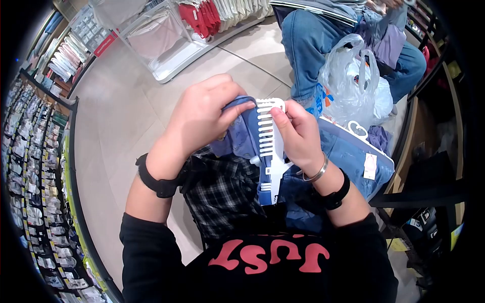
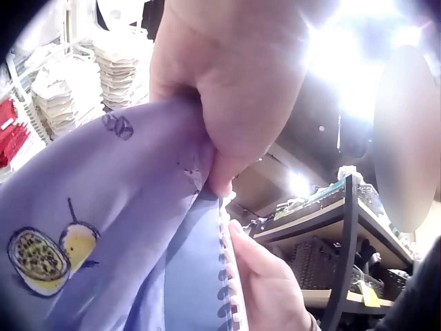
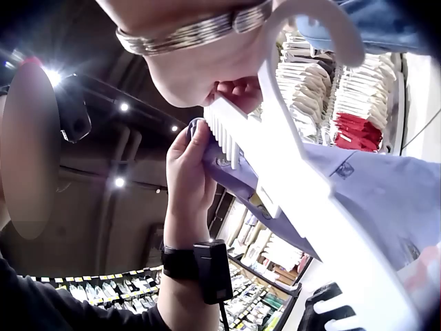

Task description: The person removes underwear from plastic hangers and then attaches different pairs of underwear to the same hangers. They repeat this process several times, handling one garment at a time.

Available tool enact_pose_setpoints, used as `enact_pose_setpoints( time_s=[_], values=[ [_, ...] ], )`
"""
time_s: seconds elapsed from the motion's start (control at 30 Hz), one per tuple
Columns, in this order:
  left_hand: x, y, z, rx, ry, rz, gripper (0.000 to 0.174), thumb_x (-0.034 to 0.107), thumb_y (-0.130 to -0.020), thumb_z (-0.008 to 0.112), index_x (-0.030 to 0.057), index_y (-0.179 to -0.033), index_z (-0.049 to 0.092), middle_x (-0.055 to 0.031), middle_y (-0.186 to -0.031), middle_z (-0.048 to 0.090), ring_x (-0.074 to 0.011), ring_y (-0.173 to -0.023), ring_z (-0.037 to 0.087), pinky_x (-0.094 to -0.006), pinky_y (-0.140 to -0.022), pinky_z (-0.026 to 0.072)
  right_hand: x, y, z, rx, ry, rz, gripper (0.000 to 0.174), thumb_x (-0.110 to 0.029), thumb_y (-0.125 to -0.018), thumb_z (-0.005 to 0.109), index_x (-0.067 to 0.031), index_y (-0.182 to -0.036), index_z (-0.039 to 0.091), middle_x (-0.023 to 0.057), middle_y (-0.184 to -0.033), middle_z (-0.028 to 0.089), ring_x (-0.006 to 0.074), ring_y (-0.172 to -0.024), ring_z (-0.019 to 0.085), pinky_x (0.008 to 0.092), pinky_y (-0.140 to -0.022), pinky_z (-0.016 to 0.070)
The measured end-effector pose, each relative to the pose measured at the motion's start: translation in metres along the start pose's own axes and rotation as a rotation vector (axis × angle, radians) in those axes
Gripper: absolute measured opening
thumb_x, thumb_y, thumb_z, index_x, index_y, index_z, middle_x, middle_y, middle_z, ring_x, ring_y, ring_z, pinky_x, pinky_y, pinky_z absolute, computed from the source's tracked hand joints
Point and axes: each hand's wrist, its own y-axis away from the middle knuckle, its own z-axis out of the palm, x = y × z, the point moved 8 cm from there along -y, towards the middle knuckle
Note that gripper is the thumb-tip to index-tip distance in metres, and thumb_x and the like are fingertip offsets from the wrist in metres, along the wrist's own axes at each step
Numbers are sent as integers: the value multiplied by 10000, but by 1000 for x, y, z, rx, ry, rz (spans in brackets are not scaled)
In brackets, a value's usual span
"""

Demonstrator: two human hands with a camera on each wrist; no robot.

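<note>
My left hand (image 1: 199, 113) pinches the edge of a purple-blue printed cloth (image 1: 237, 136) between thumb and fingers. On the cloth a fruit print (image 2: 52, 255) shows in the left wrist view. A white plastic hanger (image 1: 273, 146) with a row of comb-like teeth is gripped by my right hand (image 1: 301, 134), thumb on its face. The cloth's pinched edge lies right at the upper teeth. In the right wrist view the hanger's curved hook (image 3: 331, 27) arches near the bracelet (image 3: 200, 33), with the cloth stretching behind.
Black plaid cloth (image 1: 217, 197) covers the lap. To the right lie a blue garment with a tag (image 1: 370, 166) and another white hanger (image 1: 358, 130). A seated person in jeans (image 1: 303, 45) is ahead, beside a clear plastic bag (image 1: 341, 76). Store shelves (image 1: 40, 202) line the left.
</note>
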Motion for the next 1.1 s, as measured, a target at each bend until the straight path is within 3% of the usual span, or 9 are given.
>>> enact_pose_setpoints(
  time_s=[0.1, 0.2, 0.3, 0.6, 0.8, 1.1],
  values=[
    [0, 0, 0, -25, -19, 11, 128, 88, -681, 702, 26, -749, 613, -75, -672, 521, -212, -619, 533, -298, -565, 432, 9, 0, -2, 10, -13, 7, 234, -181, -880, 539, 11, -747, 519, 49, -533, 479, 76, -492, 435, 250, -454, 345],
    [1, -2, -1, -18, 28, 39, 133, 118, -701, 673, 42, -766, 585, -86, -741, 538, -267, -668, 556, -328, -582, 457, 5, 2, -2, 59, -20, -60, 221, -175, -876, 542, 9, -756, 518, 63, -540, 482, 97, -485, 436, 259, -457, 347],
    [4, -5, -5, 8, 57, 44, 131, 42, -679, 679, 32, -791, 613, -61, -715, 543, -220, -677, 558, -296, -614, 457, 2, 1, -1, 51, 63, -100, 208, -167, -873, 542, 9, -765, 518, 82, -547, 487, 130, -475, 440, 270, -462, 354],
    [12, -9, 0, -235, -76, 293, 156, 29, -658, 650, 62, -803, 601, -45, -718, 529, -218, -625, 559, -308, -529, 454, -5, 3, -1, 25, 116, -91, 180, -165, -872, 539, 11, -845, 564, 106, -584, 531, 167, -495, 505, 276, -482, 381],
    [19, -19, 5, -363, -259, 300, 143, 77, -670, 636, 57, -802, 584, -45, -691, 514, -237, -605, 558, -324, -507, 446, -7, 2, 1, 12, 152, -72, 175, -158, -872, 536, 14, -866, 571, 115, -600, 548, 191, -507, 523, 291, -495, 396],
    [28, -18, 6, -439, -300, 452, 158, 66, -645, 584, 63, -800, 617, -34, -702, 540, -210, -602, 577, -300, -500, 459, -4, 1, -3, 39, 149, -52, 168, -147, -871, 533, 16, -852, 565, 130, -601, 535, 214, -509, 521, 306, -496, 395]
  ],
)
